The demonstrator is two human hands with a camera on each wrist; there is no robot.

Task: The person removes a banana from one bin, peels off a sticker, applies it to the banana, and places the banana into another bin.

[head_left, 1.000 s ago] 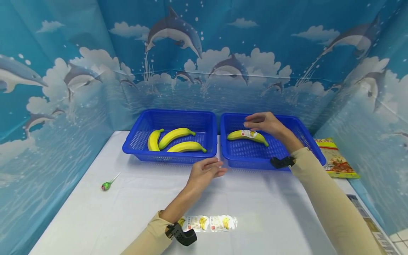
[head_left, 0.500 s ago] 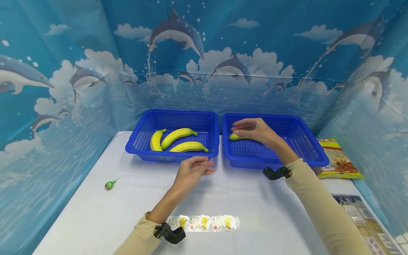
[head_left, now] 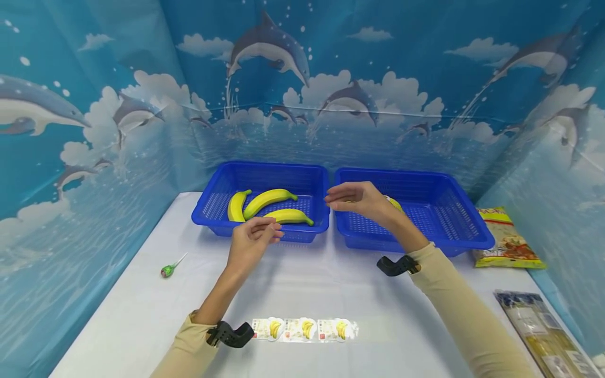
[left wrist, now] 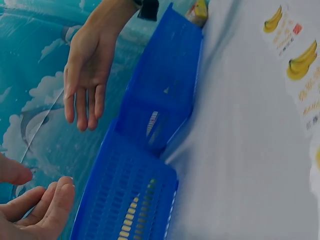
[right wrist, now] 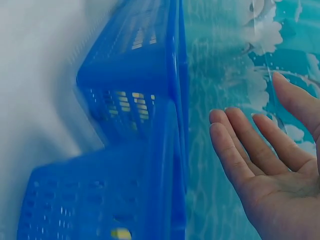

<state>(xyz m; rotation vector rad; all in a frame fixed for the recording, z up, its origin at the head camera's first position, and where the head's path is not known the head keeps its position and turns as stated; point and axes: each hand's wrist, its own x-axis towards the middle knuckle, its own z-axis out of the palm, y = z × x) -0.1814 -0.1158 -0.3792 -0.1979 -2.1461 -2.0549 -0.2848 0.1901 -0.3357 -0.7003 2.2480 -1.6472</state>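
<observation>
Head view shows one white table [head_left: 302, 294] and two blue baskets, the left basket [head_left: 279, 174] and the right basket [head_left: 437, 189]. One snack bag [head_left: 508, 241] and one flat pack [head_left: 541, 336] lie at the right. The left hand [head_left: 250, 242], fingers a bit bent, thumb apart, is by the left basket's front; the right hand [head_left: 361, 201], fingers nearly straight, thumb apart, is over the right basket. Three bananas [head_left: 268, 200] lie in the left basket, one banana [head_left: 396, 205], partly hidden, in the right. Three stickers [head_left: 302, 329] make a row; one green lollipop [head_left: 168, 270] lies left.

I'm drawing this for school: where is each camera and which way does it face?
Head: on the head, facing forward-down at two blue baskets; left hand, right hand, sleeves show.
Left wrist: on that wrist, facing rightward along the baskets; both hands show.
Right wrist: on that wrist, facing leftward along them; only the right hand shows.
Both wrist views share the baskets.
</observation>
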